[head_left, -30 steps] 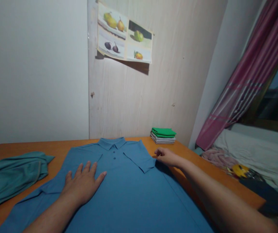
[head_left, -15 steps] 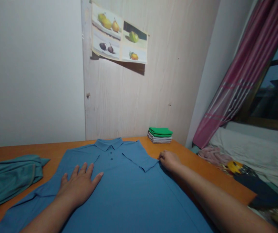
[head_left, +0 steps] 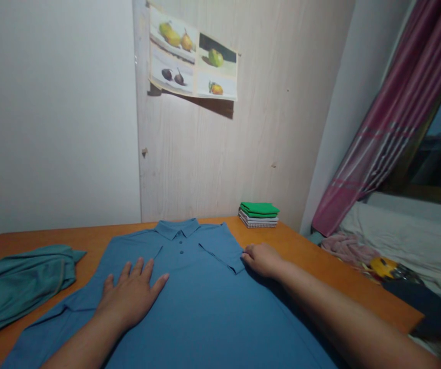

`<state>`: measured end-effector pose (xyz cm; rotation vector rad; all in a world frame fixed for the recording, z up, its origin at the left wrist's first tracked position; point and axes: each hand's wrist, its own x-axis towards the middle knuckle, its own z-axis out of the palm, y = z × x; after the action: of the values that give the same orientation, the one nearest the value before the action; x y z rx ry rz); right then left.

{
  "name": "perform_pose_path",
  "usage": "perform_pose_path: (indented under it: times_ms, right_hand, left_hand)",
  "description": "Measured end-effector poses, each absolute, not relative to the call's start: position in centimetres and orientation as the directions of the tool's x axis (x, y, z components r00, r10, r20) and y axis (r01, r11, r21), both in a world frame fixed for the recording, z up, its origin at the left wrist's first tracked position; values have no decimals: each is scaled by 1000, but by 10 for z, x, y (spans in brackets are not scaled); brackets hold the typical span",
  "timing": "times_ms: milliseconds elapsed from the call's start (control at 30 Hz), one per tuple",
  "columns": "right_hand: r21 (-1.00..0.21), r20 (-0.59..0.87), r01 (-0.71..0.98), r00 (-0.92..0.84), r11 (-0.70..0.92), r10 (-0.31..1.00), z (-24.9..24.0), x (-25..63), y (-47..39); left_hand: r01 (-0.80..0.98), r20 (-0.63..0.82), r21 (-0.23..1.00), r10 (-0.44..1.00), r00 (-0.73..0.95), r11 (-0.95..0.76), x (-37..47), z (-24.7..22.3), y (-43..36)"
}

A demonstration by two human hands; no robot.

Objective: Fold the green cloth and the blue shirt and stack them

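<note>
A blue polo shirt (head_left: pixel 205 307) lies spread front side up on the table, its collar at the far end and two buttons showing below it. My left hand (head_left: pixel 130 294) rests flat on the chest at the left, fingers spread. The sleeve on the right is folded inward over the front, its cuff edge slanting across the chest. At that side's edge, my right hand (head_left: pixel 261 259) pinches the shirt fabric with its fingers closed. The left side of the shirt spreads out toward the near left, with a crease in it.
A crumpled teal garment (head_left: pixel 24 284) lies on the orange table (head_left: pixel 343 279) at the left. A stack of folded cloths, green on top (head_left: pixel 259 210), stands at the far right corner. Beyond the right edge are bedding (head_left: pixel 382 220) and a pink curtain (head_left: pixel 374 138).
My right hand has moved inward to the left with the pinched fabric, bringing the right edge of the shirt over. My left hand stays flat on the shirt. The view has shifted slightly.
</note>
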<state>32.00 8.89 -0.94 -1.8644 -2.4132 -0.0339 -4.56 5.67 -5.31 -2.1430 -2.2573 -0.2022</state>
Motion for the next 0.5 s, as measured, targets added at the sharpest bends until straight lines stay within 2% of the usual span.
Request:
perform_pose_path:
  times_ms: [133, 267, 367, 500]
  right_hand:
    - [-67, 118, 954, -284, 293, 952, -9, 301, 107]
    - [-101, 29, 923, -371, 372, 928, -23, 288, 123]
    - [-107, -36, 936, -340, 334, 940, -33, 290, 131]
    - [-101, -45, 953, -290, 284, 956, -33, 298, 141]
  left_hand:
    - [996, 118, 81, 991, -57, 48, -46, -55, 57]
    - [996, 116, 80, 992, -57, 48, -46, -55, 55]
    - [996, 108, 80, 992, -59, 50, -45, -53, 53]
    - [995, 105, 80, 993, -62, 54, -44, -51, 51]
